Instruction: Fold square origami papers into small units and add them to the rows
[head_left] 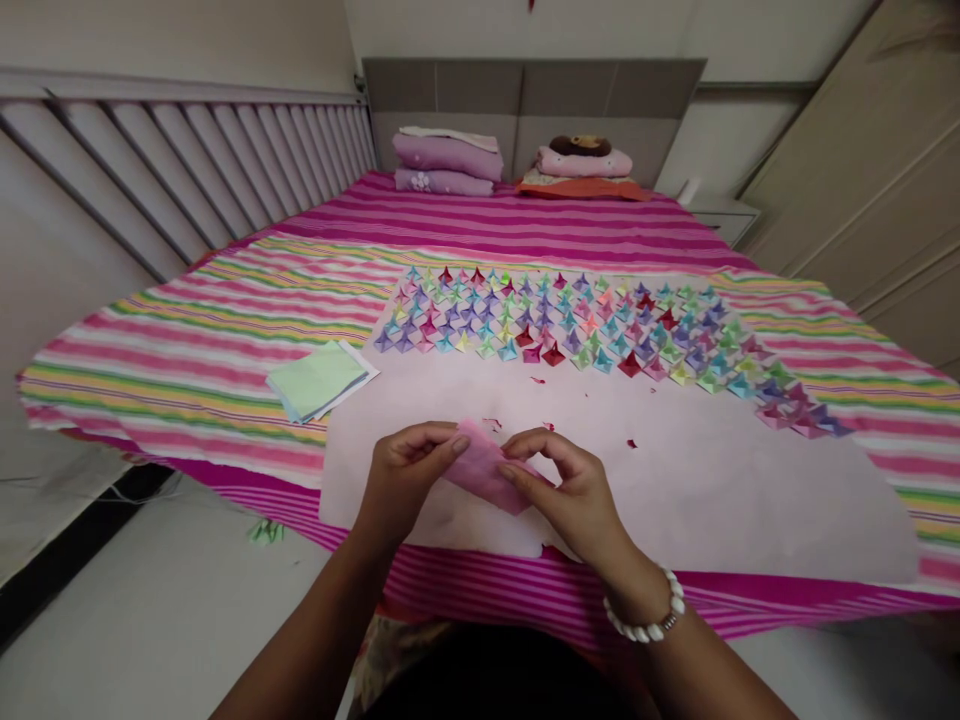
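Pink paper (484, 472) held up between your hands, over near part of pale sheet (712, 500). Your left hand (401, 475) pinches its left end; your right hand (577, 490) pinches its right part. Red scraps (631, 443) beyond, then rows of colourful folded pieces (529, 333). Green-topped paper stack (319, 378) at sheet's left edge.

No text, label, brand, number or sign can be read anywhere in view.
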